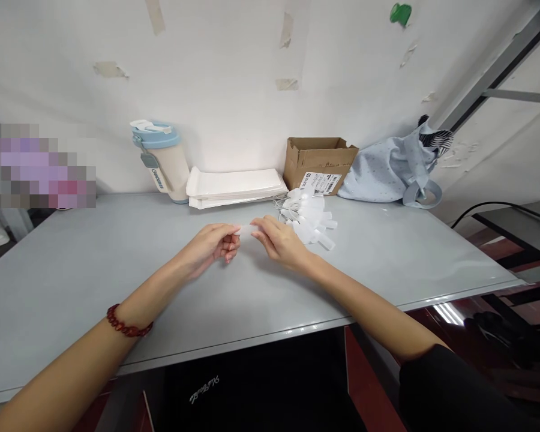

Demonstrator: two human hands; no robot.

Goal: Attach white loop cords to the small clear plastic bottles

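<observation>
Between my two hands, just over the grey table (175, 312), is a small translucent white strip (246, 230). My left hand (218, 243) pinches its left end between thumb and forefinger, the other fingers curled. At the right end, my right hand (276, 237) closes thumb and fingers on the same strip. Right behind my right hand lies a pile of similar white translucent pieces (312, 216), with thin strings at its left side. Part of the pile is hidden by my right hand.
Along the wall stand a cream tumbler (168, 168) with a blue lid, a stack of white flat packets (236, 185), an open cardboard box (319, 165) and a light blue cloth bag (382, 171). A black cable (499, 204) runs at the right. A blurred purple patch covers the far left.
</observation>
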